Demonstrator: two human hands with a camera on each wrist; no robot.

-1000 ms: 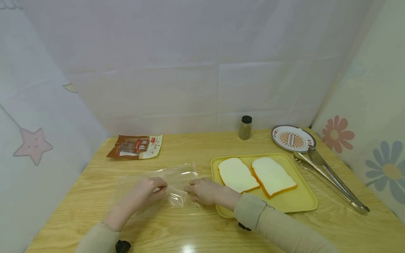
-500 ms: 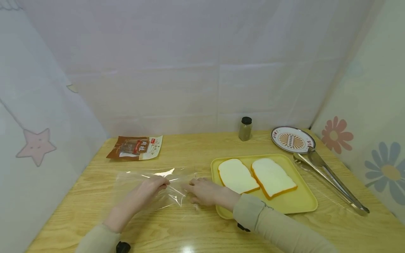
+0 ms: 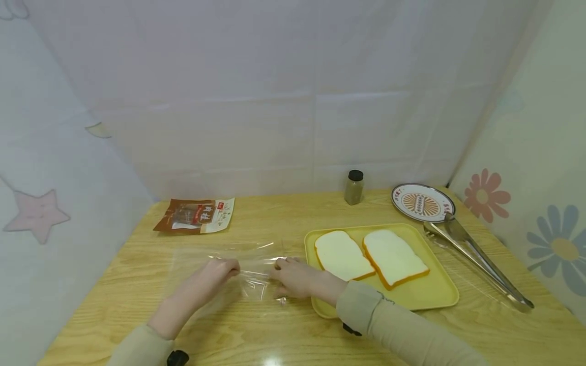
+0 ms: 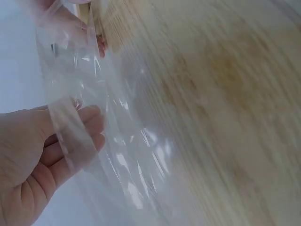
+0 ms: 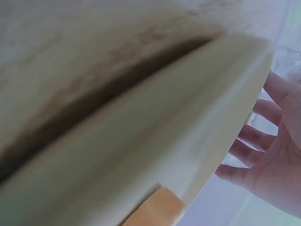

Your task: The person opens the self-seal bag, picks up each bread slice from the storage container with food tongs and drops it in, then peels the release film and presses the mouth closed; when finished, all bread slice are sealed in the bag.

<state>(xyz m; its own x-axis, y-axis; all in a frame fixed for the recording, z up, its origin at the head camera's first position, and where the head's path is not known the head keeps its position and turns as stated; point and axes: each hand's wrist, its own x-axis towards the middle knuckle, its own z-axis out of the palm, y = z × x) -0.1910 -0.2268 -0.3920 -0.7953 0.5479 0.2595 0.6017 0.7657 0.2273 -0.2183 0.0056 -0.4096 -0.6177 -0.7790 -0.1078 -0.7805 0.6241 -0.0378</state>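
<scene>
one clear plastic bag [image 3: 254, 287] low on the desk [image 3: 261, 216], left of one tray [image 3: 426, 296]; film thin, glossy, creased, full of bright glints. two hands at it. left hand [image 3: 207, 282]: fingers curled, thumb and fingertips pinching the film. right hand [image 3: 295, 277]: at the bag's right end, beside the tray rim; fingers somewhat spread, tips partly hidden, cannot tell whether they grip. tray yellow, smooth, round-cornered; on it a left bread slice [image 3: 341, 255] and a right bread slice [image 3: 394, 256], two in all, pale flat faces, orange crusts. farther back: one small see-through jar [image 3: 354, 192], black lid; one shiny brown-and-white packet [image 3: 194, 216]; one round plate [image 3: 421, 202], dark rim, sunburst print. one pair of metal tongs [image 3: 489, 261], arms apart, end overlapping the plate's edge. desk wood-grained.
</scene>
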